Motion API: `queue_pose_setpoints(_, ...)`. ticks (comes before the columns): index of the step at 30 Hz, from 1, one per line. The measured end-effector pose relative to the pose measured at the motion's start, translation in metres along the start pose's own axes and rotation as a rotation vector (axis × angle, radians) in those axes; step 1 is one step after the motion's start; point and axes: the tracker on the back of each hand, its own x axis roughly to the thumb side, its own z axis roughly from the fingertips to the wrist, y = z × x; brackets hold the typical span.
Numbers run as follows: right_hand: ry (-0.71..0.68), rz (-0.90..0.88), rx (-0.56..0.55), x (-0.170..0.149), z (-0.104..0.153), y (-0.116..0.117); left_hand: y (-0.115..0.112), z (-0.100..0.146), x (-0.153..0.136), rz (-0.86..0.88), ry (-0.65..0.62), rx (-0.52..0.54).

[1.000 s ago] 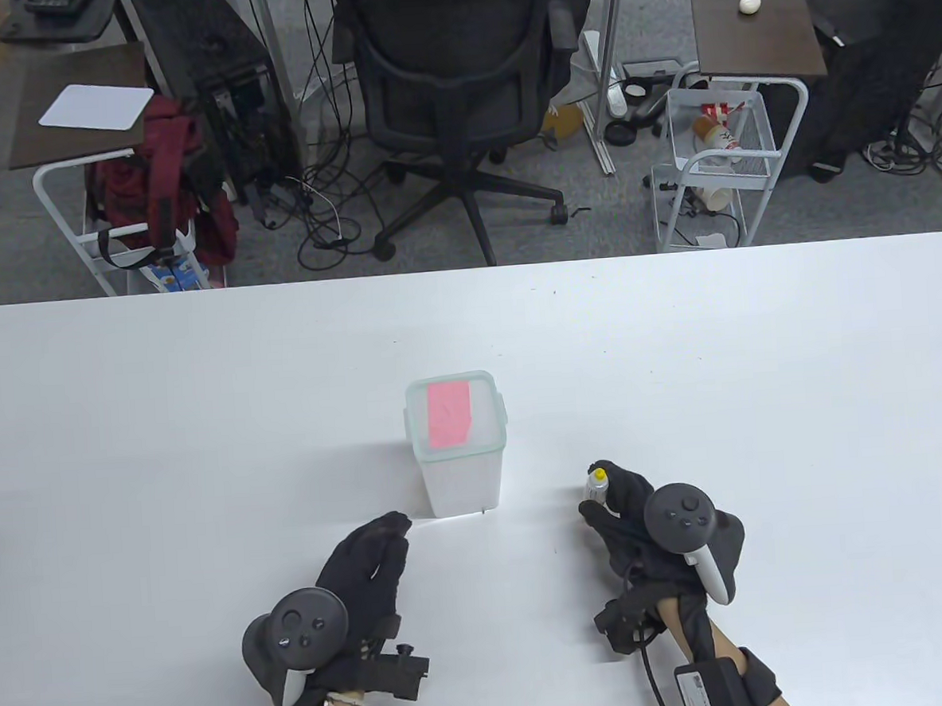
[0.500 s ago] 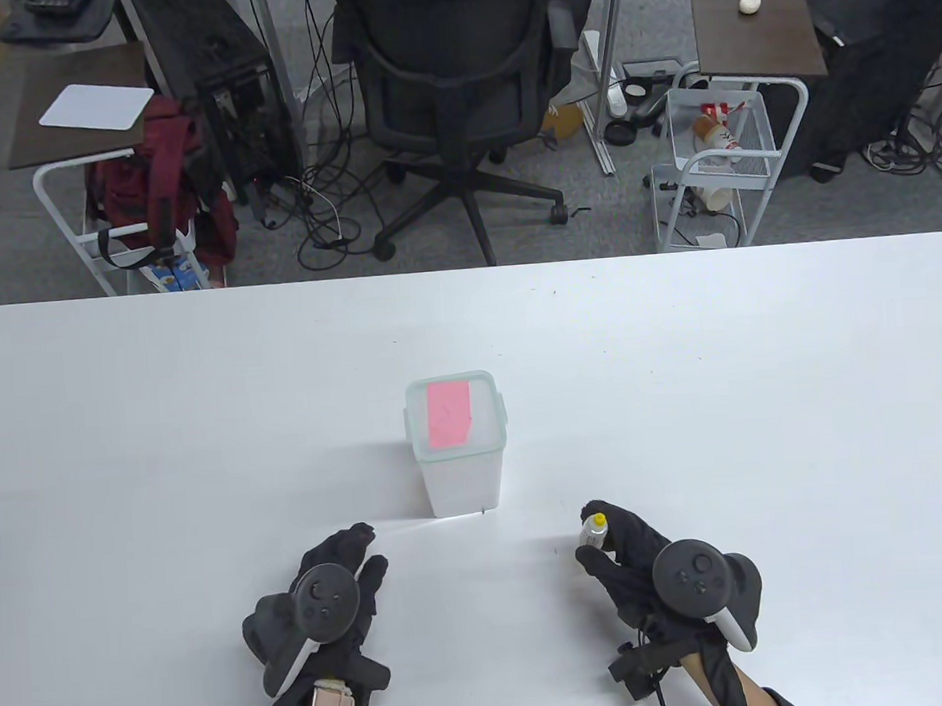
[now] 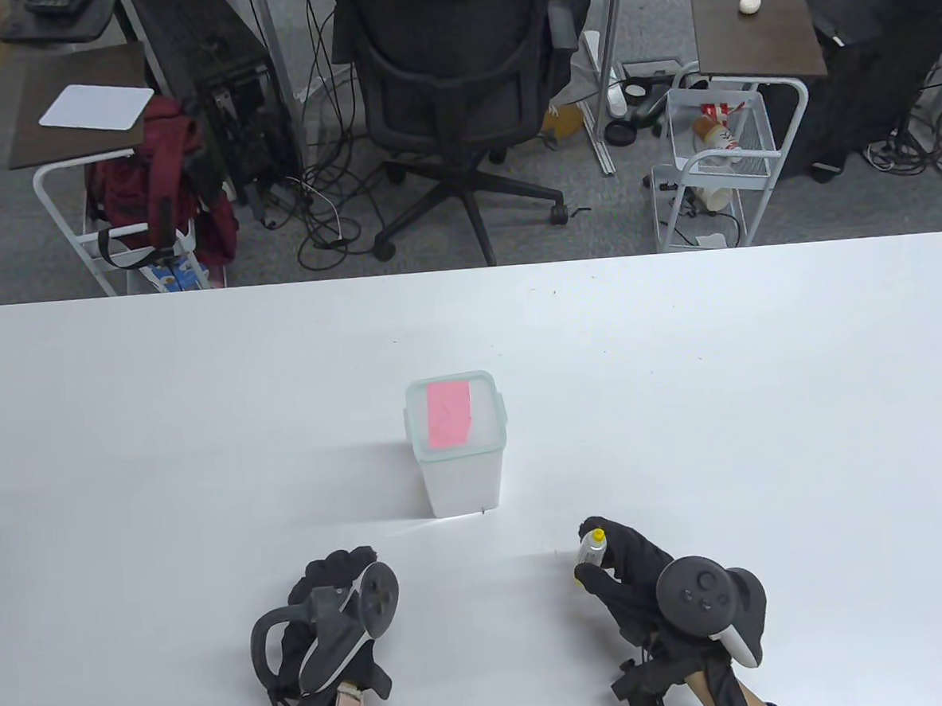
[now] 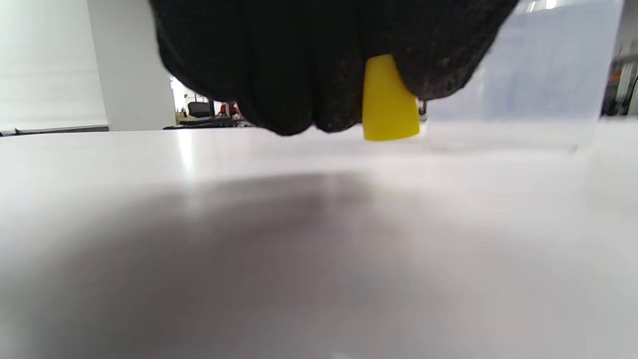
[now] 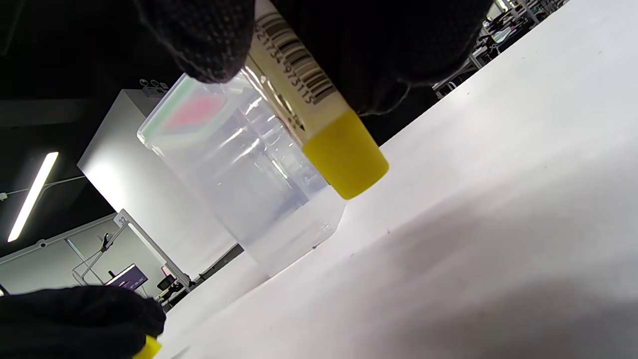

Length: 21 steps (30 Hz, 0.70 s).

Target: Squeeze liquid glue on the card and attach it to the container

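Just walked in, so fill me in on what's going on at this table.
A person in sensor gloves is working on a gluing job. The right hand holds a small glue bottle with a yellow tip. The left hand grips a small yellow cap low over the white table. The pink card already lies on the lid of the clear container, which stands alone between and beyond both hands.

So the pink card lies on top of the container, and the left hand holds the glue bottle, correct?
No, the right hand holds the glue bottle, as the table view shows. The pink card does lie on top of the container.
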Motion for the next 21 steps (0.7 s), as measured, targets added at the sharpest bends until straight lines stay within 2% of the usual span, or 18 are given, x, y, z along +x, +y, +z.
queue_pose_setpoints(4,-0.041,0.001,0.042,0.007,0.001,0.007,0.029,0.016,0.011,0.342,-0.097,0.120)
queue_pose_setpoints(7,-0.066,0.004,0.058,0.013,0.003,0.011,0.041,0.027,0.021,0.525,-0.178,0.135)
queue_pose_setpoints(13,-0.160,0.063,0.110,0.029,0.010,0.020,0.045,0.036,0.035,0.758,-0.281,0.057)
queue_pose_setpoints(21,-0.244,0.152,0.166,0.039,0.014,0.028,0.038,0.035,0.044,0.872,-0.341,-0.052)
